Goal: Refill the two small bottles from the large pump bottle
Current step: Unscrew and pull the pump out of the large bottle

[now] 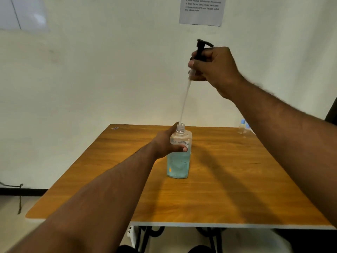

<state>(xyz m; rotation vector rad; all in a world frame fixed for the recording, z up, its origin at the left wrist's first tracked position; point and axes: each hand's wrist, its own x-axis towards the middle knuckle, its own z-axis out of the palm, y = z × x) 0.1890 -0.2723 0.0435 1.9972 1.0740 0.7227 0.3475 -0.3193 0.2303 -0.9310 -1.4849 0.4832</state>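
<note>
— Wood-grain counter [228,189] is carrying very little: the large bottle [179,157] is standing upright near the middle, blue liquid filling its lower part, its threaded neck uncovered.

— And the hands?

— The left hand [166,143] is wrapping around the bottle's shoulder, thumb across the front. The right hand [213,67] is closing in a fist around the black pump head [201,49], holding it high above the neck. The dip tube [185,101] is hanging down from it at a slant, its lower tip sitting right at the bottle's mouth.

— What is getting in the way?

— The right forearm is crossing the counter's far right corner and covering part of the two small bottles [242,127] there. They are looking clear with blue caps, I think, but they are blurred and half hidden.

— Anything else around?

— A printed sheet [201,10] is hanging on the wall, cut off by the top edge, its text too small to read. A dark cord [19,198] is trailing down at the floor on the left.

— Room to move?

— The counter's near half and left side are lying bare up to their edges.
</note>
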